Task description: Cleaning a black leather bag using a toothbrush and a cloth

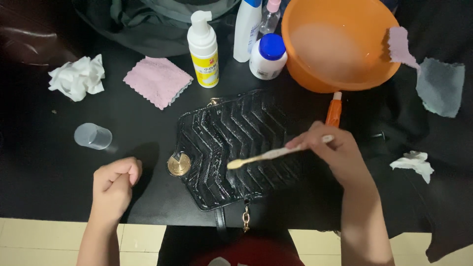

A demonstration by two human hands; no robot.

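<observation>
While the left hand (114, 186) rests curled into an empty fist on the black table (44, 167) beside the bag, the right hand (331, 150) pinches a toothbrush (268, 156), its bristle end lying on the black quilted handbag (239, 145) at the table's near edge. An orange basin (340, 44) stands behind.

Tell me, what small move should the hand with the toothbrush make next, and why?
Probably draw the toothbrush along the next ridge of the black quilted bag. The right hand holds its head on the wet, glossy flap, while the left hand rests closed beside it.
</observation>
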